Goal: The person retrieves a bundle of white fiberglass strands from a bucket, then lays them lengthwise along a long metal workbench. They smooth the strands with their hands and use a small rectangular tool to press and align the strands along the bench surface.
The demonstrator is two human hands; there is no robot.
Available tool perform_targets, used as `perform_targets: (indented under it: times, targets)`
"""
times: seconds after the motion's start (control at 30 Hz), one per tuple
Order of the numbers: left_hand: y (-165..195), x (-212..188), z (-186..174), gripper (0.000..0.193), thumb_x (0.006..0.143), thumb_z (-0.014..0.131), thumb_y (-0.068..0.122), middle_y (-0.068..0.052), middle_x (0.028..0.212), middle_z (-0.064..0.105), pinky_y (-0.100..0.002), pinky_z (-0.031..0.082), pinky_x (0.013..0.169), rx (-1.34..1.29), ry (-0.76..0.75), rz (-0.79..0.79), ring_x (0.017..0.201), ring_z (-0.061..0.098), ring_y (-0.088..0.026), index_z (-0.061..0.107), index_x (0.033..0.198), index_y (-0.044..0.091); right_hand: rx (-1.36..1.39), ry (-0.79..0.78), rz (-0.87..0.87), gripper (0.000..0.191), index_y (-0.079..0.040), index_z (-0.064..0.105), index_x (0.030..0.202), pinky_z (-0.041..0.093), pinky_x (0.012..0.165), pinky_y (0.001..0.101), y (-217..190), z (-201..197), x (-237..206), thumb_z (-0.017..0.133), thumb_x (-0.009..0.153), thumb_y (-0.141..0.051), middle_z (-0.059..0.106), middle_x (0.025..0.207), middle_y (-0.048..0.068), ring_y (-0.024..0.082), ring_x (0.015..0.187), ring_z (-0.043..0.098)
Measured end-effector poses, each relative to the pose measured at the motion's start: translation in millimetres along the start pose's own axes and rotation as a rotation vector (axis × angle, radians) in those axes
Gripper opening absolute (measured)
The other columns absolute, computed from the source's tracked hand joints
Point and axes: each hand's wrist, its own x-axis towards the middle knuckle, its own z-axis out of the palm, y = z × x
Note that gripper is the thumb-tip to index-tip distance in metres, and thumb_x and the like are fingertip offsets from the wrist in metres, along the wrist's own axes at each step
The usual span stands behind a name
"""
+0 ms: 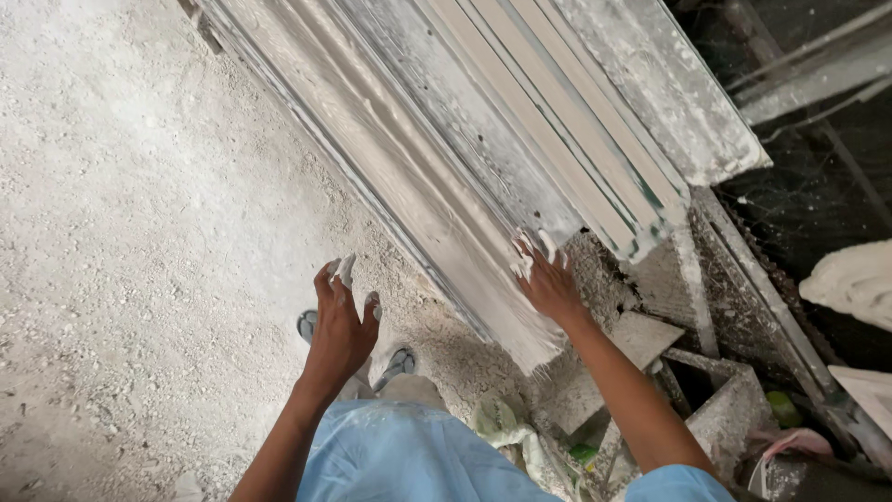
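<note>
A person in a pale blue shirt leans over a long plaster cornice moulding (437, 186), grey-white and ribbed along its length, which runs from the far left of the scene down to the near centre, where its cut end stops just short of the person's knees. The right hand (548, 279) is stretched forward on a straight arm, its palm laid flat on the near end of the moulding, its fingers (525, 256) spread apart and caked with wet white plaster. The left hand (339, 325) hangs free over the ground to the left of the moulding, touching nothing, wrist bent slightly, its fingers loosely parted and their tips coated in the same white paste.

Beside the moulding on the right lies a stack of flat, pale plaster strips (567, 139) with greenish edges, under a rough, crusted grey board (669, 93). The ground (121, 232) on the left is bare, gritty concrete powdered with white dust and crumbs. A pair of grey sandals (395, 363) shows just below the left hand. At the near right sit broken, plaster-spattered slab pieces (641, 339) and a rumpled white sack (855, 279) against dark, wet-looking stone.
</note>
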Motion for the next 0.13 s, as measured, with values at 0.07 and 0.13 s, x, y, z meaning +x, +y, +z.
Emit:
perform_targets:
  times: [0.07,0.13]
  targets:
    - [7,-9,6,0.064,0.095,0.063,0.008,-0.038,0.144,0.032,-0.057,0.046,0.106,0.012,-0.014,-0.008,0.131,0.045,-0.057,0.031,0.148,-0.007,0.049,0.048,-0.029,0.075,-0.026,0.004,0.164,0.009,0.125,0.0706,12,8,-23,0.04,0.104,-0.052,0.03,0.165,0.006,0.045,0.151,0.034]
    - [15,-18,11,0.064,0.096,0.063,0.01,-0.036,0.145,0.033,-0.057,0.046,0.107,0.008,-0.008,0.01,0.133,0.046,-0.056,0.031,0.149,-0.006,-0.009,-0.015,0.034,0.075,-0.027,0.003,0.166,0.01,0.122,0.0712,20,14,-40,0.036,0.105,-0.057,0.022,0.169,0.007,0.05,0.148,0.03]
